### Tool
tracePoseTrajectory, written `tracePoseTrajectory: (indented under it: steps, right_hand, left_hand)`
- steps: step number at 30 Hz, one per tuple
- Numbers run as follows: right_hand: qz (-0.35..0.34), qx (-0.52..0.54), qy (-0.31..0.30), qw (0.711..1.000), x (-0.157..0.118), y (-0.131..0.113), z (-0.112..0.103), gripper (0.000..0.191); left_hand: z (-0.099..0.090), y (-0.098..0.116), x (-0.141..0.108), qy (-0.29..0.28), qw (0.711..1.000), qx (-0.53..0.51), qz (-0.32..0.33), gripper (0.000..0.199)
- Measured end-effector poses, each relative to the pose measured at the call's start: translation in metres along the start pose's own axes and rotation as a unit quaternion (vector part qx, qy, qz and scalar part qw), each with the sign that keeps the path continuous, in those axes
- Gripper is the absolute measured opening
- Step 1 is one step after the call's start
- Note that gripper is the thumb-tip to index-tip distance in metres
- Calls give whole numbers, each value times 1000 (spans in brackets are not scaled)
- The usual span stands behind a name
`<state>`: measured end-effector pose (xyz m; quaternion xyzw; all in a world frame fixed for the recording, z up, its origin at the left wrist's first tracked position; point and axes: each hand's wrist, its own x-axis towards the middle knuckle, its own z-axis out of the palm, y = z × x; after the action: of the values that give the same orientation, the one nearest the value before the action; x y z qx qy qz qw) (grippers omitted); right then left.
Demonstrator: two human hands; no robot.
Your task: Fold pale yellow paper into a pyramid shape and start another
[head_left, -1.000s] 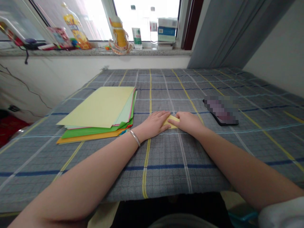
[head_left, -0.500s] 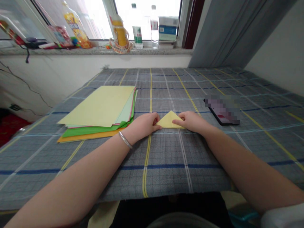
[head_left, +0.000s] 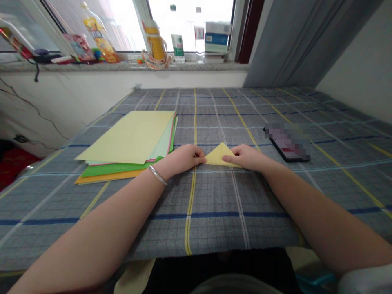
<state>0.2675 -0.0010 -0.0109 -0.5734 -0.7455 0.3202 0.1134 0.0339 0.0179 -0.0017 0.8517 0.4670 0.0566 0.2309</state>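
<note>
A small yellow paper triangle (head_left: 219, 156) lies folded on the grey plaid cloth (head_left: 196, 212), its point facing away from me. My left hand (head_left: 180, 159) pinches its left corner, and a silver bangle (head_left: 157, 175) circles that wrist. Fingers of my right hand (head_left: 246, 157) press on its right corner. Just left of my left hand lies a stack of coloured paper sheets (head_left: 128, 139), pale yellow on top, with green and orange beneath.
A smartphone (head_left: 288, 143), blurred over, lies to the right of my right hand. Beyond the cloth's far edge, a windowsill (head_left: 122, 66) holds bottles and boxes. A grey curtain (head_left: 281, 41) hangs at the upper right.
My hands have spread apart, the left moving away from the paper stack's far side toward its edge. The yellow paper now shows as a wider triangle instead of being mostly covered.
</note>
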Motion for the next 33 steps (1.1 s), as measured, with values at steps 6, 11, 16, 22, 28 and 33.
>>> tracePoseTrajectory:
  steps: [6, 11, 16, 22, 28, 33]
  right_hand:
    - [-5, -57, 24, 998, 4, 2, 2, 39]
    - [7, -149, 53, 987, 6, -1, 3, 39]
    - [38, -214, 56, 974, 5, -7, 4, 41]
    - [55, -245, 50, 967, 5, -10, 7, 42]
    - [74, -264, 46, 960, 4, -13, 7, 42]
    - [81, -269, 41, 959, 1, -17, 7, 43]
  left_hand:
    - [0, 1, -1, 11, 999, 26, -24, 29]
    - [7, -1, 1, 27, 997, 68, -32, 30]
    - [10, 0, 1, 44, 993, 110, -24, 33]
    - [11, 2, 0, 42, 987, 155, -18, 30]
    - [15, 3, -1, 54, 979, 196, -14, 32]
    - [15, 4, -2, 49, 977, 207, -25, 32]
